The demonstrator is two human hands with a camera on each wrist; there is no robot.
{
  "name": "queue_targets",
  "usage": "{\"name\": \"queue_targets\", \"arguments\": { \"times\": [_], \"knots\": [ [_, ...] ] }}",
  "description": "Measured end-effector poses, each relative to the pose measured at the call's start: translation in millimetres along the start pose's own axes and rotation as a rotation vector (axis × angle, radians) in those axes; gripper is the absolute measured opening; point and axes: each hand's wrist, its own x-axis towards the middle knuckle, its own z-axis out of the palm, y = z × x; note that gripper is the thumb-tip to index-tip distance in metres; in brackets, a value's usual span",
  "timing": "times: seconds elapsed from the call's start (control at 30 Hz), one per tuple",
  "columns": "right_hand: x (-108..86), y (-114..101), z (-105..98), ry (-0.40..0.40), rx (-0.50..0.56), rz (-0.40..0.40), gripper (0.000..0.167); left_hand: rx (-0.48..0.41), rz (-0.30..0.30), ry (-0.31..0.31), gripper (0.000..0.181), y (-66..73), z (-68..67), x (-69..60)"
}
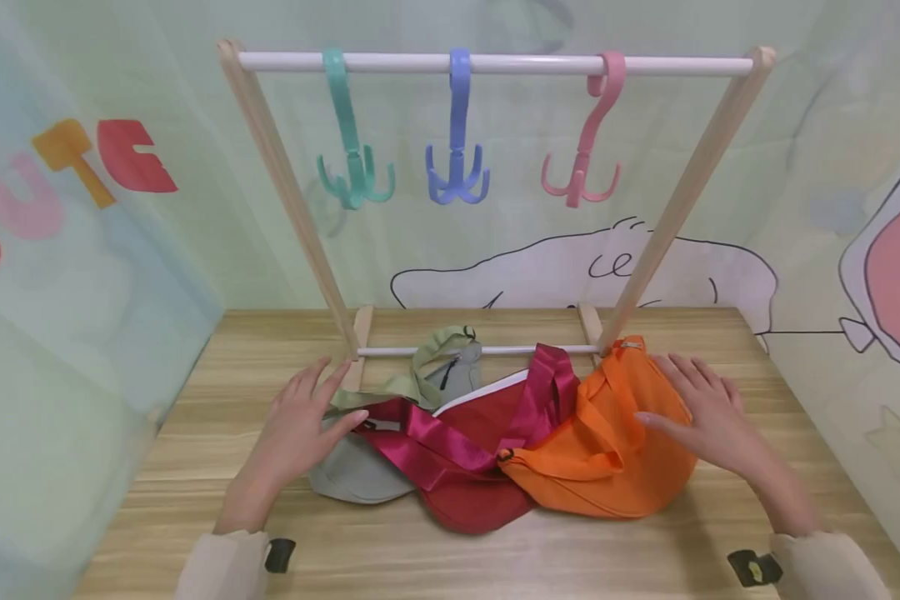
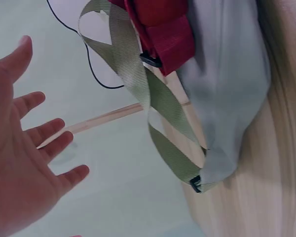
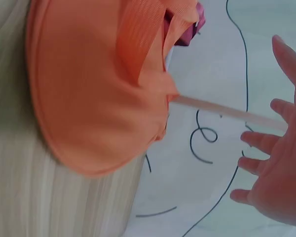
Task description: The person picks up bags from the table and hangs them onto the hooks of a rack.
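Three fabric waist bags lie overlapping on the wooden table: a grey one point(image 1: 360, 471) with a pale green strap point(image 2: 128, 54), a dark red one point(image 1: 476, 504) with a magenta strap, and an orange one point(image 1: 645, 467) at the right. My left hand point(image 1: 296, 425) hovers over the left side of the grey bag, fingers spread and holding nothing. Above the orange bag's right side is my right hand point(image 1: 708, 412), its fingers extended and nothing in them. Both wrist views show each palm apart from the bags.
Behind the bags stands a wooden rack point(image 1: 292, 192) with a white top bar point(image 1: 405, 62). From it hang a green hook point(image 1: 352, 167), a blue hook point(image 1: 457, 158) and a pink hook point(image 1: 581, 158). A printed cloth backdrop surrounds the table point(image 1: 195, 450).
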Motion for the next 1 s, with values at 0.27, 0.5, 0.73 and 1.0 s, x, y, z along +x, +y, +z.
{"name": "queue_targets", "arguments": {
  "times": [0.27,0.5,0.73,1.0],
  "knots": [
    [16.4,-19,8,-0.037,0.202,-0.153,0.072,-0.035,0.036,0.044,0.066,-5.0,6.0,-2.6],
    [29.0,-33,18,-0.106,0.277,-0.203,0.071,-0.088,0.029,0.050,0.064,-9.1,12.0,-2.9],
    [41.3,-52,27,-0.193,0.337,-0.215,0.073,-0.104,0.021,0.057,0.063,-12.4,16.3,-2.0],
    [56.7,-75,39,-0.296,0.412,-0.276,0.070,-0.138,0.039,0.044,0.062,-16.1,22.3,2.1]
  ]
}}
